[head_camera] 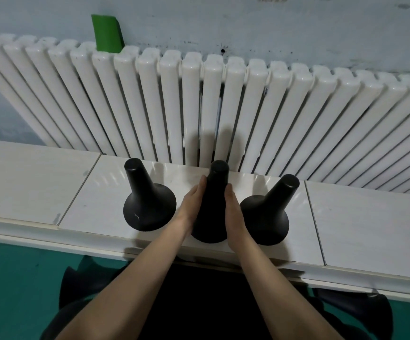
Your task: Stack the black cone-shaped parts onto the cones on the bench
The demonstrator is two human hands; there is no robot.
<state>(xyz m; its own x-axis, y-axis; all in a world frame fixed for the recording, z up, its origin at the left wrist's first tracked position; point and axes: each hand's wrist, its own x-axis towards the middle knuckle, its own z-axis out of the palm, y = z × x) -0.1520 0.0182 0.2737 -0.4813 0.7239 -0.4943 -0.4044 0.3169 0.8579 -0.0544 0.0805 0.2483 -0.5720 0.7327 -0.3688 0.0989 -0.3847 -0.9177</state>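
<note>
Between two flanking cones [147, 204] [267, 212], hands [191, 204] [233, 209] clasp the middle cone [213, 207].

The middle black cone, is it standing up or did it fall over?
Standing up. The middle cone has its narrow flat top up and its wide base down on the bench, with the left hand and right hand against its sides.

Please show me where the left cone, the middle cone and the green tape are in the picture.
left cone [147, 204]: head view, on its flared base.
middle cone [215, 192]: head view, on its neck between both hands.
green tape [107, 33]: head view, on its middle.
</note>
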